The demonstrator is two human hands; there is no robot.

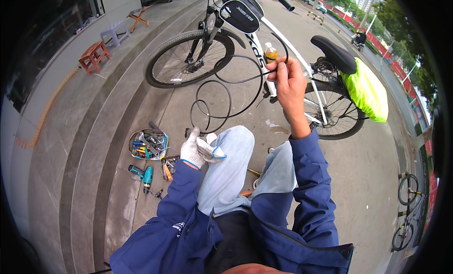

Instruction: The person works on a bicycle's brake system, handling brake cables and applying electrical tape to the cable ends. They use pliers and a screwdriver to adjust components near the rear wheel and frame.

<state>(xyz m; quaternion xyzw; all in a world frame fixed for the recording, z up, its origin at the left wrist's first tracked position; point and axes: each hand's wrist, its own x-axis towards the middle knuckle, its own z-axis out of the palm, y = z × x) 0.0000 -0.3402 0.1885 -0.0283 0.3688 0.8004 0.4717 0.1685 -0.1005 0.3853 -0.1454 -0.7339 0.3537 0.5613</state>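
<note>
My right hand [289, 83], bare, is raised in front of the white bicycle [257, 46], pinching a thin black cable [230, 100] between thumb and fingers. The cable hangs in loose loops toward my left hand [192, 149], which wears a white knit glove. Those gloved fingers are closed by my knee around a small dark piece at the cable's lower end; its exact kind is unclear. A second white glove [213, 150] with a blue cuff edge appears tucked in the same hand, lying against my jeans.
Left of my legs are a tool container [165, 149], a small box of parts [167, 169] and a teal cordless drill [148, 176]. A bottle [270, 53] stands by the bicycle frame. Steps [87, 146] rise at left, with low stools [94, 56] above. More bicycles stand far right.
</note>
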